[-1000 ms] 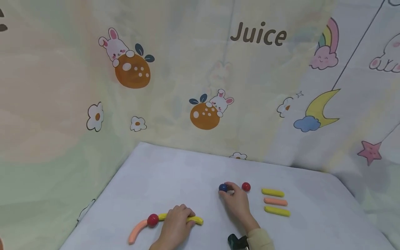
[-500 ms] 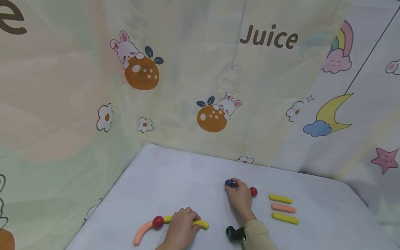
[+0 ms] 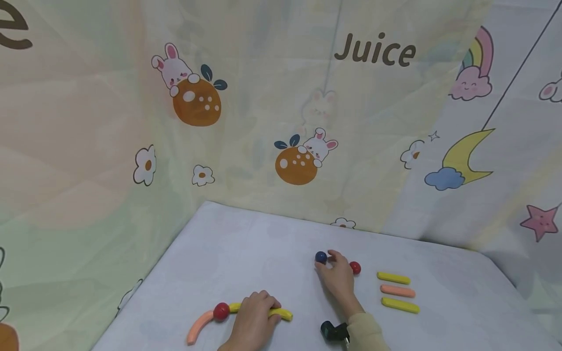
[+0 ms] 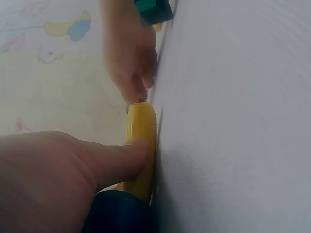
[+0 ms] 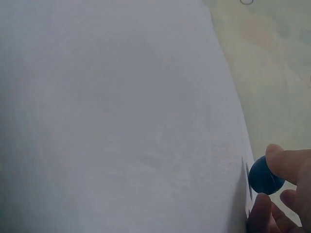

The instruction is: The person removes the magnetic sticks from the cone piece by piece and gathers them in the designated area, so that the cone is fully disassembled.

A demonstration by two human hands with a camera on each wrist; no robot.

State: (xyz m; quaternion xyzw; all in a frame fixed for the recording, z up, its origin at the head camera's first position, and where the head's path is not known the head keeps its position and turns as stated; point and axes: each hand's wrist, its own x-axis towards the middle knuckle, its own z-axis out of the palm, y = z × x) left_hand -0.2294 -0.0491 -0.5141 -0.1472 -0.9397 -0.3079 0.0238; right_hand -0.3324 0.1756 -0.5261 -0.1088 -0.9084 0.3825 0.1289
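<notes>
In the head view my left hand (image 3: 254, 319) lies over a curved yellow stick (image 3: 285, 314), its fingers and thumb gripping the middle. The left wrist view shows the thumb against the ribbed yellow stick (image 4: 141, 121). The stick's left end meets a red ball (image 3: 221, 311), which also meets a curved orange stick (image 3: 199, 327). Farther back, my right hand (image 3: 340, 280) has thumb and fingers round a dark blue ball (image 3: 321, 257). In the right wrist view a thumb overlaps the blue ball (image 5: 265, 179), with fingertips at its lower edge.
Another red ball (image 3: 355, 267) sits just right of the right hand. Two straight yellow sticks (image 3: 400, 305) and an orange one (image 3: 397, 291) lie in a row at the right. The white table (image 3: 246, 243) ends at a printed cloth backdrop (image 3: 246, 195).
The right hand moved slightly back with the blue ball, and its index finger now covers less of the ball. The left hand keeps its grip on the yellow stick. The head view shifted a little.
</notes>
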